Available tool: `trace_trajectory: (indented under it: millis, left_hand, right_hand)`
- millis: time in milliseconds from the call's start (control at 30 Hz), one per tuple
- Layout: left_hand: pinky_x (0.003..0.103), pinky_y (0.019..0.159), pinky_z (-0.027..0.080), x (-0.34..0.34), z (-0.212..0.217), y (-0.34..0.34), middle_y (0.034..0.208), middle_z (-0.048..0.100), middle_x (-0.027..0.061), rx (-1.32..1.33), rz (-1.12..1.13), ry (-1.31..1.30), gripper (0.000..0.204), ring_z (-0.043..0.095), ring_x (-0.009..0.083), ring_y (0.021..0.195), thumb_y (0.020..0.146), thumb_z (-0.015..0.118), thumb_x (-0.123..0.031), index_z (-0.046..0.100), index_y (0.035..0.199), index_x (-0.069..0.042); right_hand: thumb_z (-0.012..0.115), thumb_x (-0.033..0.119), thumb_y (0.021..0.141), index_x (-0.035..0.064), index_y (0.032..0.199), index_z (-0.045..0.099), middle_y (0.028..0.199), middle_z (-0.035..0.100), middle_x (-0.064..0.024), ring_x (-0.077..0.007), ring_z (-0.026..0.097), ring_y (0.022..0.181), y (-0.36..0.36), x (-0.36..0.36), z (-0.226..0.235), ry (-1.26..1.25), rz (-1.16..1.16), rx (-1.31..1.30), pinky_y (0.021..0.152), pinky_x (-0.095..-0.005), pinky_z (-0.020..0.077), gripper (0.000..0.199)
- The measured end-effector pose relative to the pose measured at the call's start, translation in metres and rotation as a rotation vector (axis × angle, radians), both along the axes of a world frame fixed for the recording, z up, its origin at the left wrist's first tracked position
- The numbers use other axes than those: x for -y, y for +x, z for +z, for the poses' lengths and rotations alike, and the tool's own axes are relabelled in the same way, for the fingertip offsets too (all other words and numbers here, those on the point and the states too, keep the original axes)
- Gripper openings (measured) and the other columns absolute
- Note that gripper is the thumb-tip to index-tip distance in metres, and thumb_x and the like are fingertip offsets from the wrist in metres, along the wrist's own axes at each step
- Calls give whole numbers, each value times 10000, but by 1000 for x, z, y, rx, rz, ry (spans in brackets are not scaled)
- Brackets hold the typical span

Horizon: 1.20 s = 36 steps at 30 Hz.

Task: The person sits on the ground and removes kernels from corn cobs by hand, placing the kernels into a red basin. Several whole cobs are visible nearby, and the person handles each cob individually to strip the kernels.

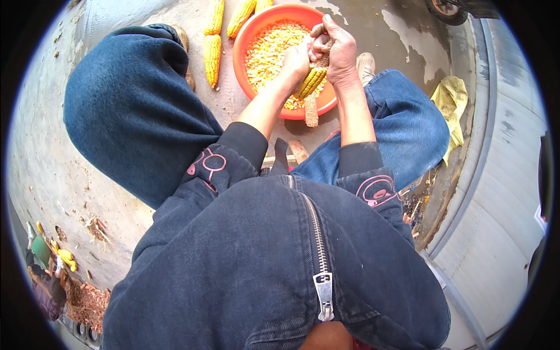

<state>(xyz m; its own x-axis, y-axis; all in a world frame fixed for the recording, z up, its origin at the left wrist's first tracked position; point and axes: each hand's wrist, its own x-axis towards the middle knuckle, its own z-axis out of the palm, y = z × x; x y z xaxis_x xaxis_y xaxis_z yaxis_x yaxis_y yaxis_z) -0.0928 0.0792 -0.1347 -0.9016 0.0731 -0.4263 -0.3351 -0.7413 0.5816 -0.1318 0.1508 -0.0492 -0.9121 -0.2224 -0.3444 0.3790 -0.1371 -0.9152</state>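
Note:
My left hand and my right hand are close together over a round orange-red basin. Both are closed around a corn cob that slants between them. Its lower part still carries yellow kernels, while the part near my fingers looks stripped. Some of my fingers overlap, so their exact hold is partly hidden. Loose kernels cover the basin's bottom. Just below the held cob, a bare cob lies across the basin's near rim.
Several whole corn ears lie on the concrete left of the basin and beyond it. My bent legs flank the basin. At the right are a yellowish sack and a wheel. Another person appears at the far lower left.

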Motion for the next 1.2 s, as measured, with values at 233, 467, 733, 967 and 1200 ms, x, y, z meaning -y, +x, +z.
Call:
trace_trajectory:
  millis: [233,467,733,967,1200]
  left_hand:
    - [317,635,488,9,4,-5,736,558,7,95,-117,74,340,568,140,672,1025,440,-374,573,872,-101]
    - [388,724,527,27,-4,-12,760,703,141,-221,-214,-1063,508,693,267,812,1010,436,-433,676,760,-62]
    - [504,757,486,0,1,11,810,675,222,-341,-129,-1283,380,651,418,817,1003,399,-332,637,930,-45]
    - [476,759,495,3,-15,5,724,668,239,22,-122,-812,527,647,393,702,971,453,-425,685,746,-9]
    - [491,829,490,5,-14,1,748,678,250,69,-237,-767,596,669,422,804,965,419,-467,697,750,14]
  right_hand:
    - [471,378,1027,14,792,587,489,338,-5,-165,381,439,2,-6,2,-116,35,38,473,-333,384,448]
    - [518,397,998,24,780,588,502,352,11,-167,413,479,-11,-34,-8,-113,-372,141,473,-329,385,437]
    - [507,421,993,37,781,585,517,369,4,-181,410,468,-15,-50,-11,-223,-414,138,477,-341,387,446]
    - [537,397,983,43,760,613,510,337,13,-165,394,492,-12,-35,-5,-248,-270,108,473,-307,364,425]
    - [524,399,986,46,778,583,510,353,16,-165,400,482,-15,-37,-8,-141,-457,141,471,-318,383,415]
